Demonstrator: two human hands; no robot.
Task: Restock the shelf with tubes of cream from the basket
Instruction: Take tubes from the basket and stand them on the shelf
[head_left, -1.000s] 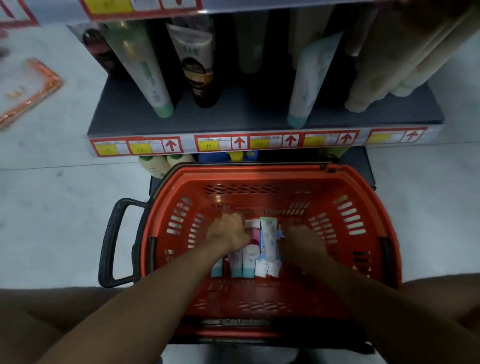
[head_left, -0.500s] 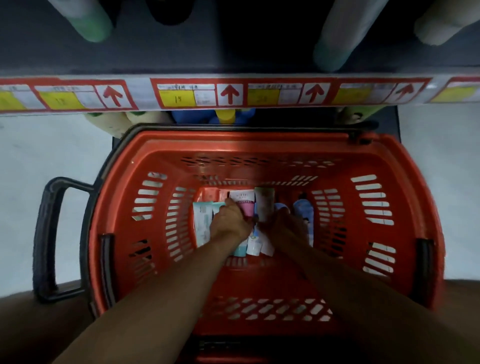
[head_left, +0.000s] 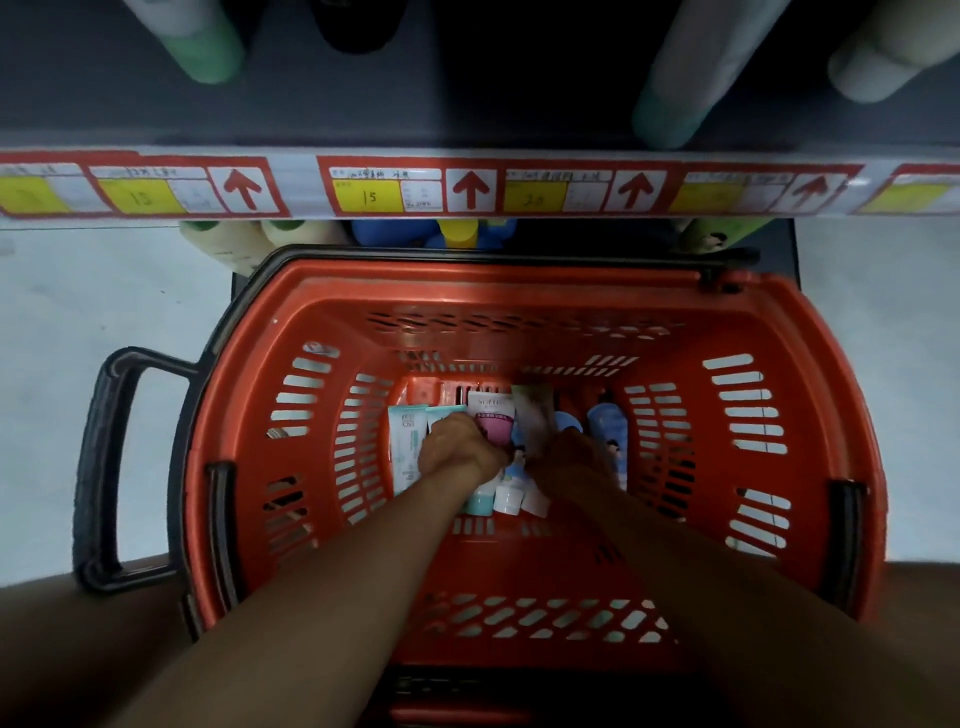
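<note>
A red basket (head_left: 519, 283) stands on the floor below the shelf edge (head_left: 301, 187). On its bottom lie several cream tubes: a light teal tube (head_left: 406, 447), a white and pink tube (head_left: 492, 421) and a blue tube (head_left: 609, 431). My left hand (head_left: 457, 451) lies knuckles-up across a teal-capped tube (head_left: 479, 503), with its fingers curled around it. My right hand (head_left: 574, 457) grips a pale tube (head_left: 535, 415) that sticks out blurred beyond the fingers. Both forearms reach down into the basket.
The shelf above holds standing tubes: a green-capped one (head_left: 210, 49), a teal-tipped one (head_left: 670, 104) and a cream one (head_left: 872, 67). Price labels with red arrows line its edge. A black handle (head_left: 104, 467) juts from the basket's left. More bottles (head_left: 457, 234) stand on the lower shelf.
The view has tilted down and come closer to the basket. Both hands have gone deeper among the tubes, and the right hand has closed on the pale tube.
</note>
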